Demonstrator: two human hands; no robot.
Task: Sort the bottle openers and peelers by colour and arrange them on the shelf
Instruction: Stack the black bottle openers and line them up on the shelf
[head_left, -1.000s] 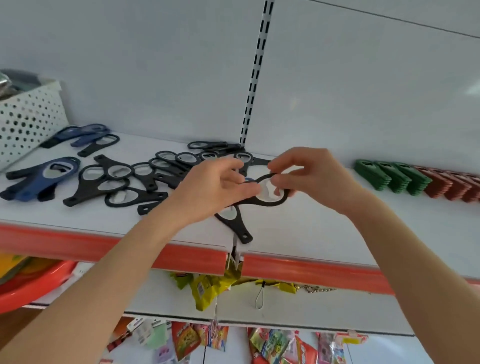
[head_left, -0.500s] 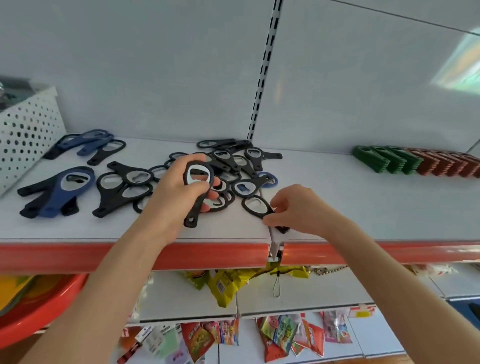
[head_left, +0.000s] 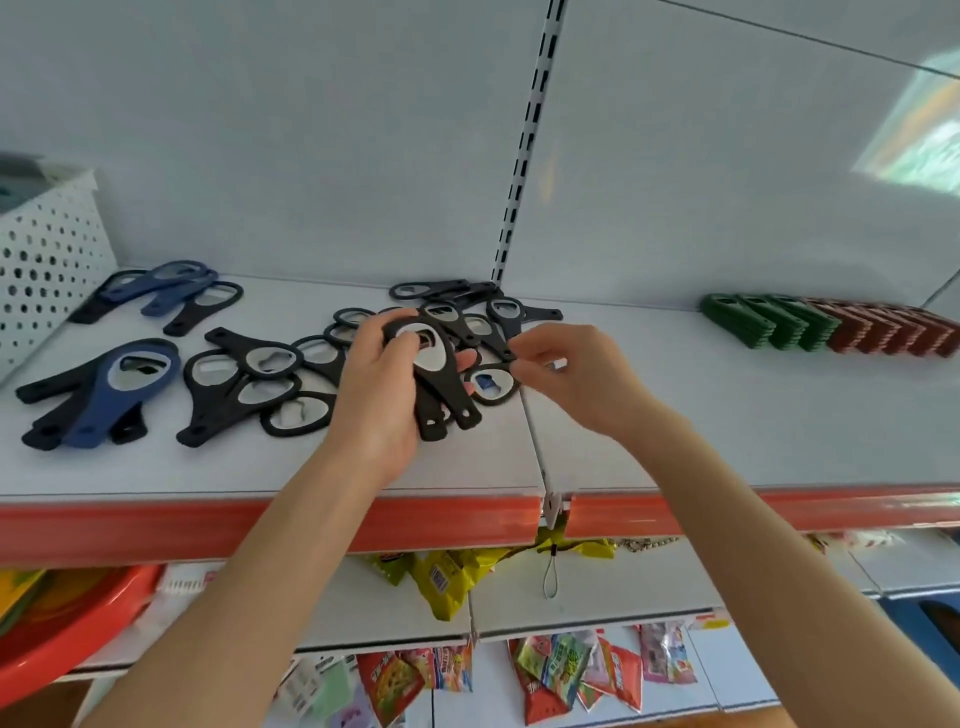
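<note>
Since half a second ago, the left hand (head_left: 382, 395) has gathered a second black opener and the right hand (head_left: 571, 374) has risen off the shelf edge. Nearest, the left fingers grip two black openers (head_left: 434, 374) by their ringed heads, handles hanging down. Just beside them, the right fingertips (head_left: 519, 364) pinch the rim of another black opener (head_left: 491, 383) lying on the shelf (head_left: 727, 415). These look light, stiff and smooth (a stack may slide), so the ring head seems the surest hold. Farther back lie mixed black and blue openers (head_left: 124, 384); green and red pieces (head_left: 831, 330) line the right.
</note>
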